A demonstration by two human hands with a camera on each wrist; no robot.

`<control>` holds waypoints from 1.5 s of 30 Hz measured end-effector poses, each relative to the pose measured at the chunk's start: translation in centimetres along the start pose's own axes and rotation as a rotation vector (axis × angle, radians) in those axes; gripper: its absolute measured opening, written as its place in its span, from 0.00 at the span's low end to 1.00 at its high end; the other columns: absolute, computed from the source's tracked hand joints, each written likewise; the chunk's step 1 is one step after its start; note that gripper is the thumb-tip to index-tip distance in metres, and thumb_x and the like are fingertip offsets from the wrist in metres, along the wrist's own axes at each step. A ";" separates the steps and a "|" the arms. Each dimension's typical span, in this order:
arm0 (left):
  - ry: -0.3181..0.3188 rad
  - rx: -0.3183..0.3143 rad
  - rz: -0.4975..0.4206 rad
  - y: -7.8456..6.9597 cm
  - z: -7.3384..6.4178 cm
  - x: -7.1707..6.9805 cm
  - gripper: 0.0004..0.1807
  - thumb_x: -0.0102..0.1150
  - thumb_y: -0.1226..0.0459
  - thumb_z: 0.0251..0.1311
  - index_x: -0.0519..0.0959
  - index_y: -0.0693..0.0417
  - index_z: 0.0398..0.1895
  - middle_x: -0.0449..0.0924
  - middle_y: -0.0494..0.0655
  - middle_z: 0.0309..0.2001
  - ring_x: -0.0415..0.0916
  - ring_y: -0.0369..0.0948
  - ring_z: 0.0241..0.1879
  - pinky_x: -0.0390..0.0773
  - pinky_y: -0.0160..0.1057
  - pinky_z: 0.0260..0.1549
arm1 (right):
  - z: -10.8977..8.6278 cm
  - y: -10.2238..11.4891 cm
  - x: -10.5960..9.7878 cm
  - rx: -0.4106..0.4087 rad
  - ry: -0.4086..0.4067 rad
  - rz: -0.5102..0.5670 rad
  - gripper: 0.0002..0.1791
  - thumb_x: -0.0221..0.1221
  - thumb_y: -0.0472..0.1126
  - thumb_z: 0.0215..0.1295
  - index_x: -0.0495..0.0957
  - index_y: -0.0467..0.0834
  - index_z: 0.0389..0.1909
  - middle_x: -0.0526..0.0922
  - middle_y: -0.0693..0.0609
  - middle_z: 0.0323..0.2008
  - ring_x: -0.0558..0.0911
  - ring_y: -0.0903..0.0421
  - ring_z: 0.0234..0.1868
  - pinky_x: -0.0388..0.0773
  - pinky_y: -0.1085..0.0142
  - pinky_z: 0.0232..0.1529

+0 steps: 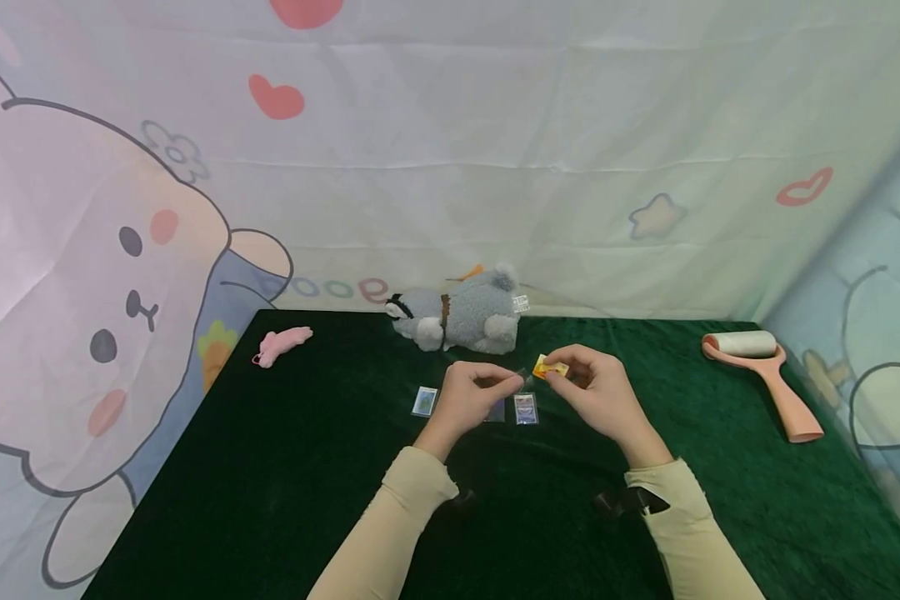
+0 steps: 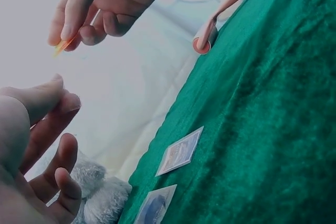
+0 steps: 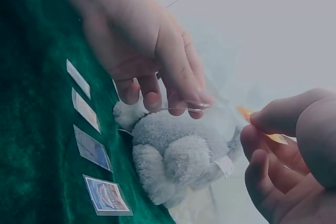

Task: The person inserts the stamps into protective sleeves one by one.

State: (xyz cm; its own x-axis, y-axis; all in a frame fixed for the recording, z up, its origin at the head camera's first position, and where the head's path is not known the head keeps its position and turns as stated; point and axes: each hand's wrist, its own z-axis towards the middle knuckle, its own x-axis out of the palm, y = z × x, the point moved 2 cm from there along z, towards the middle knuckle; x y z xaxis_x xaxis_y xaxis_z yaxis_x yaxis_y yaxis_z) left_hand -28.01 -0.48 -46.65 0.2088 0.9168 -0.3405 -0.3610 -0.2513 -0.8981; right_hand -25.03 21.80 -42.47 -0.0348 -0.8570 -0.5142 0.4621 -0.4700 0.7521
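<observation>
My right hand (image 1: 598,398) pinches a small yellow-orange card (image 1: 543,367) between thumb and fingers, above the table. Facing it, my left hand (image 1: 467,398) pinches a thin clear plastic piece, like a card sleeve (image 3: 195,108), with thumb and forefinger. A small gap separates the card from the plastic in the right wrist view. Below the hands, several small cards lie in a row on the green cloth; one is a picture card (image 3: 106,196), another a dark blue card (image 3: 93,148). In the head view the left hand hides part of this row.
Behind the hands a grey plush toy (image 1: 476,312) lies at the table's back edge. A pink plush item (image 1: 283,343) is at the back left. On the right lies a lint roller (image 1: 776,383) with a peach handle. A printed curtain (image 1: 450,167) hangs behind the green cloth (image 1: 270,483).
</observation>
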 end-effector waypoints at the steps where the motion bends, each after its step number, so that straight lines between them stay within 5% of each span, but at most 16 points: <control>1: 0.003 -0.001 0.000 0.0 0.0 0.0 0.10 0.69 0.52 0.69 0.92 0.45 0.42 0.91 0.36 0.41 0.84 0.35 0.40 0.83 0.41 0.43 | 0.0 0.0 0.0 -0.004 -0.002 -0.009 0.06 0.66 0.37 0.73 0.85 0.44 0.47 0.89 0.49 0.38 0.74 0.52 0.25 0.72 0.66 0.25; 14: 0.088 0.013 -0.010 0.2 0.2 0.1 0.14 0.56 0.57 0.79 0.89 0.52 0.45 0.89 0.42 0.42 0.85 0.50 0.43 0.83 0.40 0.44 | 0.2 0.3 -0.2 0.029 -0.062 -0.027 0.05 0.67 0.36 0.72 0.86 0.43 0.45 0.90 0.47 0.37 0.79 0.51 0.28 0.77 0.66 0.29; 22: 0.044 -0.027 0.040 0.2 0.1 -0.1 0.11 0.66 0.52 0.72 0.91 0.45 0.46 0.90 0.36 0.45 0.81 0.36 0.41 0.81 0.42 0.45 | 0.3 0.2 -0.1 0.033 -0.061 -0.064 0.05 0.65 0.37 0.73 0.87 0.44 0.46 0.89 0.48 0.37 0.78 0.51 0.29 0.77 0.66 0.30; 45: 0.047 -0.020 0.005 0.0 0.0 0.1 0.12 0.66 0.52 0.72 0.92 0.45 0.45 0.91 0.38 0.44 0.84 0.37 0.42 0.82 0.43 0.47 | -0.1 0.7 0.1 0.013 -0.033 -0.120 0.04 0.66 0.37 0.73 0.87 0.44 0.44 0.83 0.53 0.27 0.76 0.55 0.24 0.72 0.65 0.24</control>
State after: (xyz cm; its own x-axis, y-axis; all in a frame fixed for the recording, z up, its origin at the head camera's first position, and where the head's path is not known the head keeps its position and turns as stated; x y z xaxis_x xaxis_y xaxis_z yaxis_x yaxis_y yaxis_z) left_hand -28.04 -0.36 -46.72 0.2496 0.9002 -0.3569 -0.3436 -0.2622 -0.9017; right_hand -24.65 21.40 -42.06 -0.1185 -0.8008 -0.5870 0.4412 -0.5721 0.6914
